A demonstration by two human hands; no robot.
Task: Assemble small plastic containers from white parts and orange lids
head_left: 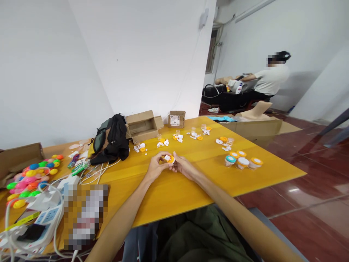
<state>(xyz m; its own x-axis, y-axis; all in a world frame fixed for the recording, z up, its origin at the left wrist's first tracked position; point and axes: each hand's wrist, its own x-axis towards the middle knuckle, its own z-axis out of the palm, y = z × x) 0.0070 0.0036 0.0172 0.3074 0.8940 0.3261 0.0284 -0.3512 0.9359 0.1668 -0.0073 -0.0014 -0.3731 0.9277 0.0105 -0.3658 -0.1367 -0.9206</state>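
Both hands meet over the middle of the table around a small orange-rimmed jar [171, 159], where white pieces with dark marks show. My left hand [156, 166] curls its thumb and fingers about the jar's left side. My right hand [185, 169] grips it from the right, its fingertips partly hidden. Beyond them lie small groups of white discs [143, 145], orange lid rings [200, 138] and clear cups [193, 130]. On the right stand several lidded jars: one has a teal lid [230, 159], the others orange-rimmed lids [256, 161].
Cardboard boxes [144, 125] and a black bag [116, 136] sit along the wall. At left are colourful plastic eggs [29, 178], power strips [49, 222] and tangled cables. The yellow table's [185, 196] right corner juts over red floor. Another person [271, 80] sits in the background.
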